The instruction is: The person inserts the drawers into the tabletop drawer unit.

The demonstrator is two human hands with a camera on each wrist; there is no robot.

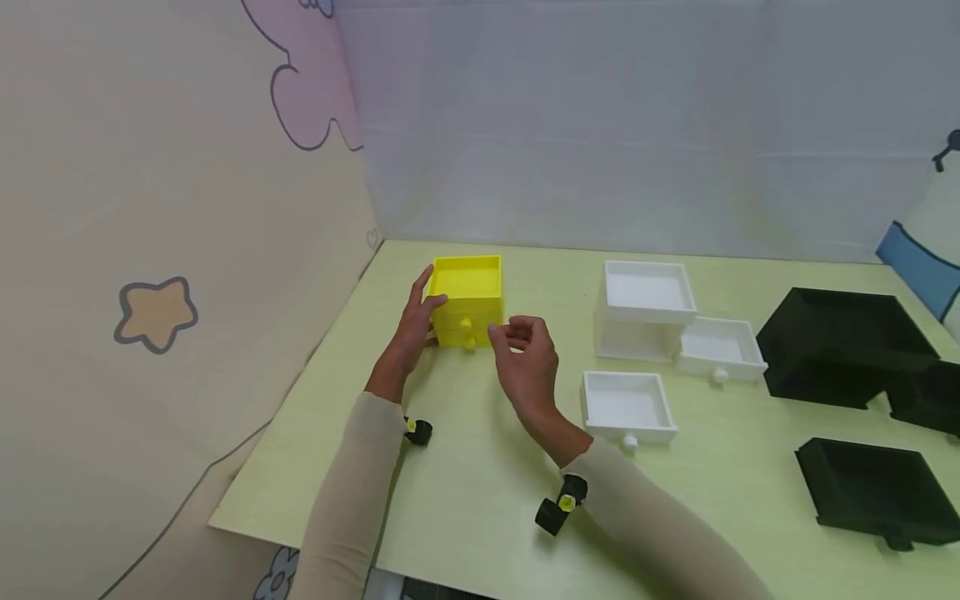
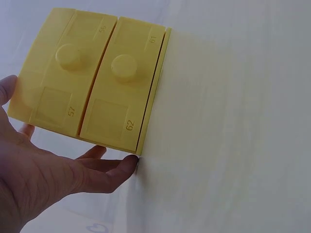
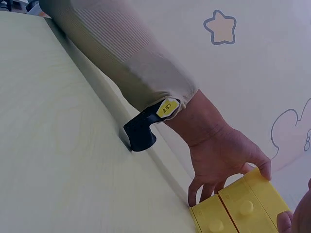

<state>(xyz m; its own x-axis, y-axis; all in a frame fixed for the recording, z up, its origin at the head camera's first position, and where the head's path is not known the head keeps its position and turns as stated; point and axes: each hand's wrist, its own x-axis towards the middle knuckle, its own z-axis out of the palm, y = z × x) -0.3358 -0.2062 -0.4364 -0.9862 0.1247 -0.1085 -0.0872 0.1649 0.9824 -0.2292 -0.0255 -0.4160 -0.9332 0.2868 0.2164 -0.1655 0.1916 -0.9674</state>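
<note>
A small yellow two-drawer box (image 1: 467,307) stands at the back left of the table, its two round knobs facing me. Both drawers look pushed in, and the left wrist view shows small numbers on the yellow drawer fronts (image 2: 104,104). My left hand (image 1: 408,337) grips the box from its left side, thumb at the upper edge and fingertips low along the side. By the front right corner is my right hand (image 1: 528,367), fingers loosely bent. Its fingertips (image 3: 284,222) are close to the box; whether they touch it I cannot tell.
Right of the yellow box stands a white cabinet (image 1: 647,312), with one white drawer (image 1: 722,348) beside it and another white drawer (image 1: 628,404) in front. Farther right are a black cabinet (image 1: 843,342) and a black drawer (image 1: 881,487). A wall (image 1: 187,208) borders the table's left.
</note>
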